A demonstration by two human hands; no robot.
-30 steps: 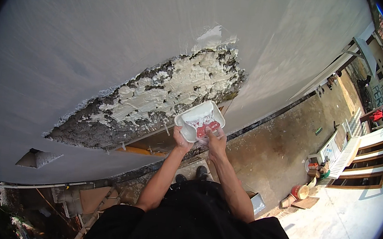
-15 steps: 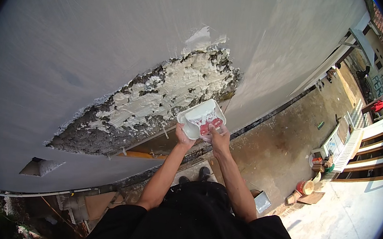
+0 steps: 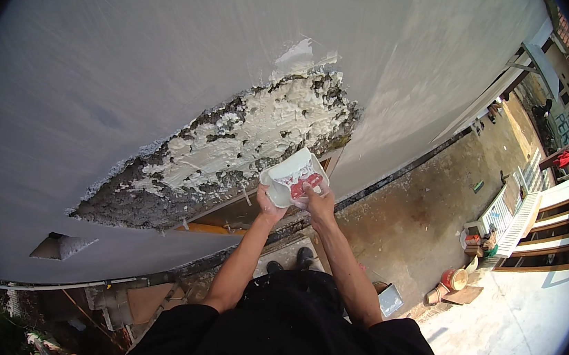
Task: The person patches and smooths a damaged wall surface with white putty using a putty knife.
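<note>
Currently left hand [image 3: 270, 205] grips tray [image 3: 272, 177] by its left edge; right hand [image 3: 319, 205] holds red scraper [image 3: 305, 185] inside; wall patch [image 3: 262, 123] beyond, ground [image 3: 409, 215] stretching right.

2 hands [image 3: 321, 206], 1 wht tray [image 3: 305, 161], 1 tool [image 3: 298, 190]

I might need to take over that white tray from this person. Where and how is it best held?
Probably by the far rim of the white tray, from the side opposite the person: that raised edge is free, while the left grip holds the near left and the right grip, with the red tool, is at the near right.
</note>
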